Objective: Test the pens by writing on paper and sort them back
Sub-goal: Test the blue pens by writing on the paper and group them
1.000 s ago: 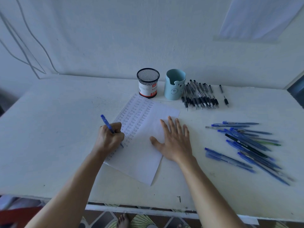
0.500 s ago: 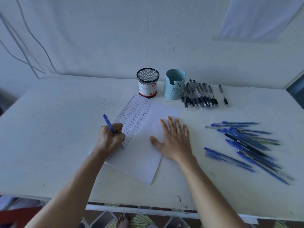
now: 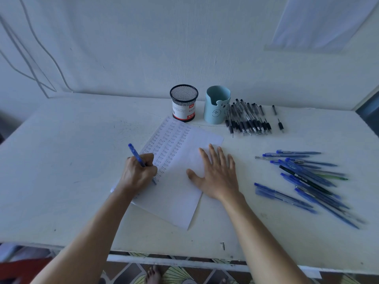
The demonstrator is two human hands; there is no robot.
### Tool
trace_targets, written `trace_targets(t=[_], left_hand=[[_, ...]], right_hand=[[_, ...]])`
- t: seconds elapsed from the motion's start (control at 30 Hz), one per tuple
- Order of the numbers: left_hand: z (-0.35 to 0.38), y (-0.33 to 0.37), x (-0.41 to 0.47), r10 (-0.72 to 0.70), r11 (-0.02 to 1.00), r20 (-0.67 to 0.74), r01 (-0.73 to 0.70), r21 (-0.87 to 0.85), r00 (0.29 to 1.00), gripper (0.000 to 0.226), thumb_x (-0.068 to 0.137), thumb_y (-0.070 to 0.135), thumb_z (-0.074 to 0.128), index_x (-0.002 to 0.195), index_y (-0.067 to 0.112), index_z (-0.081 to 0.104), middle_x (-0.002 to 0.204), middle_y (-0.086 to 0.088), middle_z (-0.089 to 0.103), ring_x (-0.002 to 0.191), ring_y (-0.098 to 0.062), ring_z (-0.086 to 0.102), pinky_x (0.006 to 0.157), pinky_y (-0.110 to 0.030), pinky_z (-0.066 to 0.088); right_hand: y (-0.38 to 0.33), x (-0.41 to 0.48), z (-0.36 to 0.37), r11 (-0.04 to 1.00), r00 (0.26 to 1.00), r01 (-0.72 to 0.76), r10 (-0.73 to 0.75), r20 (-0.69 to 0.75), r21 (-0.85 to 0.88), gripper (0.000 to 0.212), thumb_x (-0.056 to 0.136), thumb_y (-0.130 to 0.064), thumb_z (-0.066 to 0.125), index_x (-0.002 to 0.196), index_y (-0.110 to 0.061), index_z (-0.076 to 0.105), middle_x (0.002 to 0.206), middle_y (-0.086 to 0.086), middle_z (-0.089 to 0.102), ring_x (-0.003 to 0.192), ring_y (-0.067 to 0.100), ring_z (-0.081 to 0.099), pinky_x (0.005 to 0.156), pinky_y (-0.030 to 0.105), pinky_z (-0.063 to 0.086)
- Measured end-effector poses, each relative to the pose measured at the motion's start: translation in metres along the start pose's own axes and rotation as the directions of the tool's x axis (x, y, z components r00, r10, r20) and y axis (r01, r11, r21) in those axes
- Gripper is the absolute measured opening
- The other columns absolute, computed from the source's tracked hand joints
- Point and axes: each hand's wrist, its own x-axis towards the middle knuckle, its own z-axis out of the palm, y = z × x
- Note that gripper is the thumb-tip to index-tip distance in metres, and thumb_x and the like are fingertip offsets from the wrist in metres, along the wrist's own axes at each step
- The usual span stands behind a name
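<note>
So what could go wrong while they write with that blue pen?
Maybe three things. The left hand gripping the blue pen lies over rows of writing, so wet ink might smudge. Only the right hand, pressed flat, holds the paper. If it lifts, the sheet could slide. The loose pile of blue pens is jumbled, so the tested pen might get lost among them.

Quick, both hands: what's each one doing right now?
Left hand: closed around a blue pen, tip on the paper.
Right hand: open, pressed flat on the paper.
</note>
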Motion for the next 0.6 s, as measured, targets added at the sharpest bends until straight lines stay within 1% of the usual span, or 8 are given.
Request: trace_targets(t=[0.07,0.13,0.2,0.27,0.33,0.37,0.43,0.6], left_hand=[[-0.001,0.001,0.001,-0.019,1.000,0.004,0.019,-0.023,1.000,0.033,0.056,0.000,0.051,0.054,0.017,0.023,0.050,0.011,0.023,0.050,-0.008,0.022,0.046,-0.020,0.018],[-0.004,0.001,0.004,-0.067,0.996,0.015,0.068,-0.054,0.998,0.025,0.051,0.006,0.051,0.051,0.018,0.029,0.047,0.011,0.028,0.049,-0.009,0.026,0.047,-0.025,0.023],[-0.009,-0.001,0.008,-0.108,0.977,0.033,0.112,-0.184,0.994,0.023,0.054,0.005,0.056,0.052,0.020,0.038,0.045,0.006,0.036,0.046,-0.015,0.034,0.049,-0.026,0.025],[-0.012,0.001,0.011,-0.131,0.918,0.060,0.144,-0.370,0.990,0.014,0.070,0.007,0.057,0.069,0.015,0.046,0.044,0.003,0.035,0.039,-0.016,0.033,0.046,-0.025,0.023],[-0.011,0.005,0.013,-0.161,0.870,0.068,0.174,-0.462,0.985,0.016,0.095,0.019,0.056,0.085,0.012,0.045,0.046,0.004,0.028,0.035,-0.013,0.023,0.043,-0.022,0.022],[-0.010,0.006,0.014,-0.175,0.867,0.059,0.182,-0.463,0.983,0.021,0.104,0.026,0.050,0.092,0.010,0.046,0.045,0.003,0.027,0.033,-0.012,0.021,0.041,-0.022,0.024],[-0.009,0.005,0.016,-0.162,0.892,0.050,0.168,-0.420,0.986,0.032,0.108,0.035,0.039,0.102,0.006,0.052,0.042,-0.002,0.031,0.031,-0.015,0.025,0.038,-0.022,0.027],[-0.012,0.009,0.019,-0.171,0.924,0.113,0.199,-0.327,0.979,0.031,0.106,0.032,0.045,0.101,0.012,0.069,0.048,-0.012,0.040,0.035,-0.019,0.035,0.039,-0.021,0.031]], right_hand=[[0.000,0.000,-0.001,1.000,1.000,-0.001,0.001,0.007,0.000,0.089,0.083,-0.080,0.017,0.158,-0.033,0.004,0.167,-0.002,-0.009,0.153,0.021,-0.010,0.121,0.048,-0.005],[0.000,0.000,-0.002,1.000,1.000,0.002,-0.002,0.007,0.005,0.085,0.089,-0.078,0.025,0.158,-0.033,0.004,0.167,-0.002,-0.009,0.153,0.022,-0.011,0.121,0.048,-0.005],[0.000,-0.001,-0.003,1.000,1.000,0.003,-0.003,0.007,0.008,0.086,0.088,-0.078,0.023,0.158,-0.033,0.004,0.167,-0.002,-0.008,0.153,0.021,-0.011,0.121,0.048,-0.006],[0.000,-0.001,-0.002,1.000,1.000,0.002,-0.002,0.004,0.010,0.087,0.086,-0.079,0.021,0.158,-0.033,0.004,0.167,-0.002,-0.008,0.153,0.021,-0.010,0.121,0.048,-0.006],[0.000,-0.001,-0.003,1.000,1.000,0.000,0.000,0.008,0.020,0.085,0.089,-0.078,0.027,0.158,-0.033,0.005,0.167,-0.002,-0.008,0.153,0.020,-0.010,0.121,0.048,-0.006],[0.001,-0.001,-0.003,1.000,1.000,-0.002,0.002,0.007,0.024,0.084,0.089,-0.077,0.029,0.157,-0.033,0.005,0.167,-0.003,-0.007,0.153,0.020,-0.010,0.121,0.047,-0.005],[0.001,-0.001,-0.004,1.000,1.000,-0.002,0.002,0.000,0.027,0.084,0.089,-0.077,0.030,0.157,-0.033,0.006,0.167,-0.003,-0.007,0.153,0.020,-0.009,0.122,0.047,-0.005],[0.002,-0.001,-0.004,0.999,1.000,-0.001,0.001,-0.004,0.042,0.085,0.088,-0.078,0.031,0.157,-0.034,0.007,0.167,-0.003,-0.005,0.153,0.020,-0.007,0.122,0.047,-0.004]])
